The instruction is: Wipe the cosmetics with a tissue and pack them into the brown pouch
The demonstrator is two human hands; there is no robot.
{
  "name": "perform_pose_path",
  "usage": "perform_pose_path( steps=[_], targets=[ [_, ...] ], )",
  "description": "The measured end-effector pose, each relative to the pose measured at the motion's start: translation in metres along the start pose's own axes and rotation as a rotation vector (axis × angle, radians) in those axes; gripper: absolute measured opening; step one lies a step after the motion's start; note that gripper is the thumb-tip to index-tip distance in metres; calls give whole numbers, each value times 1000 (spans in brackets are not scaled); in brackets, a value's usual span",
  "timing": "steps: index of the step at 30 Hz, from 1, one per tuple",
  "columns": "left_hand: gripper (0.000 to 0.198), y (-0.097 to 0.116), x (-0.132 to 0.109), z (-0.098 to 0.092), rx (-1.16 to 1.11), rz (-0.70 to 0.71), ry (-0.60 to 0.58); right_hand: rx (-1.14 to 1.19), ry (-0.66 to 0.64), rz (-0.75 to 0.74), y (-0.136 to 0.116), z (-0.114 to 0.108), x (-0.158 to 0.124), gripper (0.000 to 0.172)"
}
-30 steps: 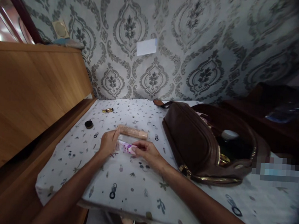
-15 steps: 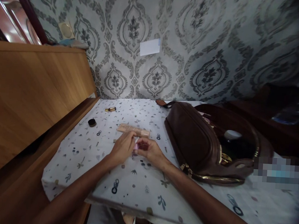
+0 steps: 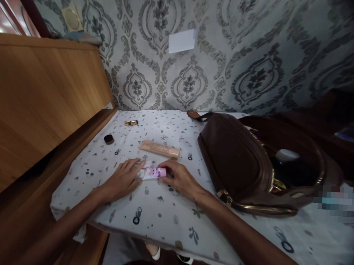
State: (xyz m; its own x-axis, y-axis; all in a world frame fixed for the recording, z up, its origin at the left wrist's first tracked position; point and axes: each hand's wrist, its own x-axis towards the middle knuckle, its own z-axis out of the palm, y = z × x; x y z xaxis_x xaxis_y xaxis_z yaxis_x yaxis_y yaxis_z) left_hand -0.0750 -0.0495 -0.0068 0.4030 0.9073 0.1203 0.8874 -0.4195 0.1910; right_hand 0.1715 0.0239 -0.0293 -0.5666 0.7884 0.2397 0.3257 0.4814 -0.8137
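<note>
A small pink and white tube (image 3: pixel 153 172) lies flat on the patterned tablecloth (image 3: pixel 160 211). My left hand (image 3: pixel 123 179) rests palm down on the cloth with fingers stretched out, its fingertips at the tube's left end. My right hand (image 3: pixel 178 177) has its fingers curled over the tube's right end, pressing it to the cloth. Just behind them lies a beige tube (image 3: pixel 159 149).
An open brown leather handbag (image 3: pixel 238 160) sits to the right, with a white-capped item (image 3: pixel 286 155) inside. A small black round lid (image 3: pixel 108 139) and a gold lipstick (image 3: pixel 131 123) lie at the far left. A wooden cabinet (image 3: pixel 38 100) borders the left side; patterned wallpaper is behind.
Half a second ago both hands held the pink tube together, raised off the cloth. It now lies flat, my left hand has spread open beside it and my right stays on its end.
</note>
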Motion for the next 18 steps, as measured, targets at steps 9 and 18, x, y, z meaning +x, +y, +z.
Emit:
perform_pose_path(
  steps=[9,18],
  targets=[
    [31,11,12,-24,-283,-49,147,-166,-17,-86,1,-4,0,25],
    [27,44,43,0,-264,-1,115,-189,-20,-89,-3,-5,0,19]
  ],
)
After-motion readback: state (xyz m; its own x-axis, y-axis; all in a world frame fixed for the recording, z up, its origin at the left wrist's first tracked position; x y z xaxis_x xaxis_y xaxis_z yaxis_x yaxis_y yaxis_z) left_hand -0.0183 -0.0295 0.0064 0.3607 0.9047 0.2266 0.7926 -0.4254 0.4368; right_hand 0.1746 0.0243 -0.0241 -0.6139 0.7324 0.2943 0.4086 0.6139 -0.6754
